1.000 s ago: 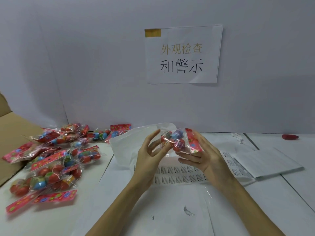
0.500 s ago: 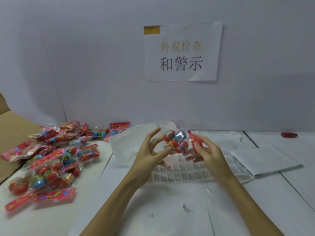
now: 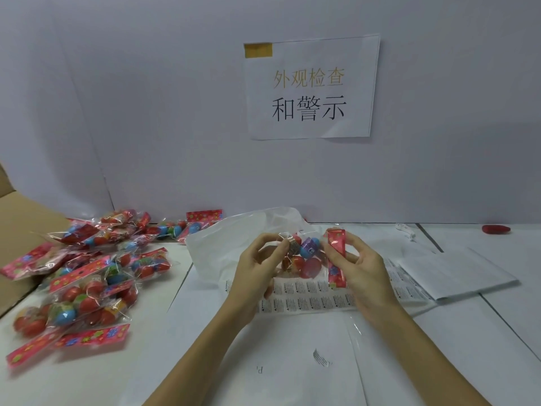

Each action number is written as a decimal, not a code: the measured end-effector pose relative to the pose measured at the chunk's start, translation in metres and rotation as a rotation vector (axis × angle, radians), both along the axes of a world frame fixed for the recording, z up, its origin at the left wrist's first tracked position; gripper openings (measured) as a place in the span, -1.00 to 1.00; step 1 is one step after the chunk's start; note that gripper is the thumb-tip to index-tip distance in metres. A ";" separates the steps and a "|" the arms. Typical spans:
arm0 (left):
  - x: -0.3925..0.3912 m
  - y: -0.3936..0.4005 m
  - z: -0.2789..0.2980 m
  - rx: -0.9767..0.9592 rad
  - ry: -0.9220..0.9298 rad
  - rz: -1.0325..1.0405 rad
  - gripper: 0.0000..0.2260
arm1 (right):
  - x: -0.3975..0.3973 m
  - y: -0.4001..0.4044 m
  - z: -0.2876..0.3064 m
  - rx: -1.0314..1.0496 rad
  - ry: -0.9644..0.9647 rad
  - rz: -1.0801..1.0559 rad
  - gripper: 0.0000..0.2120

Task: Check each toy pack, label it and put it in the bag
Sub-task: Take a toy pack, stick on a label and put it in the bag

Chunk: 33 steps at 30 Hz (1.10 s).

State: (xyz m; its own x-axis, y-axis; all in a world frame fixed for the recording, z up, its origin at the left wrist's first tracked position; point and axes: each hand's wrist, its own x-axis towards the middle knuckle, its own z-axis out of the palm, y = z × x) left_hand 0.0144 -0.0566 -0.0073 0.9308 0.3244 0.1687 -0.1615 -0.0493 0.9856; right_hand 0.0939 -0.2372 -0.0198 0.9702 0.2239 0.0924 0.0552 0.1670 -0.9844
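Both forearms reach forward over the white table [image 3: 292, 361], hands raised side by side. The left hand [image 3: 257, 271] pinches the clear plastic end of a toy pack [image 3: 307, 253] between thumb and curled fingers. The right hand [image 3: 363, 268] grips the pack's red card header, thumb in front. The pack hangs between them above a sheet of warning labels [image 3: 307, 300], just in front of a white plastic bag [image 3: 234, 244]. More packs [image 3: 87, 276] lie heaped at left.

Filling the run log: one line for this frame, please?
phase: checking | toy pack: held up over label sheet | left hand: pinches clear end | right hand: grips red header | bag: behind
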 end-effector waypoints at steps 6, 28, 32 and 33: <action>0.005 0.000 -0.004 -0.163 -0.090 0.070 -0.73 | 0.001 -0.001 -0.006 -0.189 -0.392 -0.161 -0.89; 0.012 0.001 -0.017 -0.120 0.021 -0.142 -0.79 | 0.000 0.005 -0.010 -0.056 -0.167 0.111 -0.57; 0.011 -0.007 -0.018 0.135 -0.067 -0.017 -0.63 | -0.002 0.006 -0.007 -0.066 -0.143 0.035 -0.60; 0.011 -0.008 -0.019 0.230 -0.101 0.021 -0.58 | -0.003 0.006 -0.005 -0.089 -0.158 0.014 -0.61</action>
